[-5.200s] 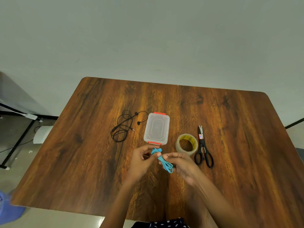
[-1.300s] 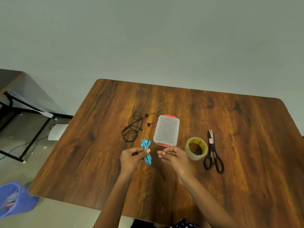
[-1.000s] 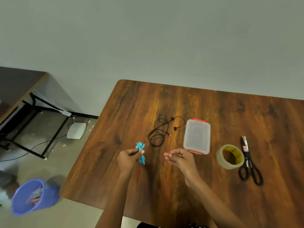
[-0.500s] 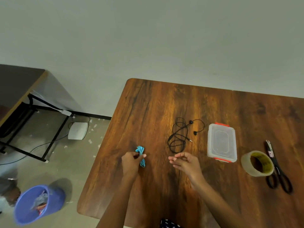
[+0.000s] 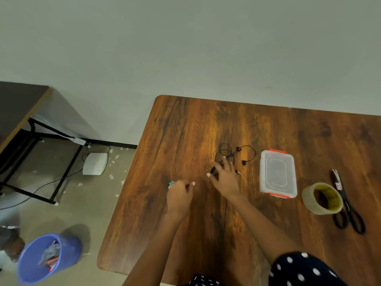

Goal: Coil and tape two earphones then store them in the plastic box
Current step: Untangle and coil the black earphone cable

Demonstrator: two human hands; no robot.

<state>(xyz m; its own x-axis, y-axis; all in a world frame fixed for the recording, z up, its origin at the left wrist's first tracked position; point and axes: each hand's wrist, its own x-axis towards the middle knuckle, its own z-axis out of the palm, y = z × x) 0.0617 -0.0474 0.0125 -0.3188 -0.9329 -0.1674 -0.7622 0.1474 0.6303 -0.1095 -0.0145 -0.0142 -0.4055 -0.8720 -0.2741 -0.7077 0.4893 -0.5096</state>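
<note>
two earphones are on the table (image 5: 268, 129): one black earphone (image 5: 237, 150) in loose loops toward the middle, and one blue earphone (image 5: 170, 184), only a sliver of it showing near the left edge. one plastic box (image 5: 277, 174) with its lid on lies right of the black one. one roll of tape (image 5: 322, 198) and one pair of scissors (image 5: 346, 203) sit near the right edge. two hands are over the table: the left hand (image 5: 179, 193) and the right hand (image 5: 225, 176). on the floor, one blue bucket (image 5: 68, 252) and one white device (image 5: 94, 163).
</note>
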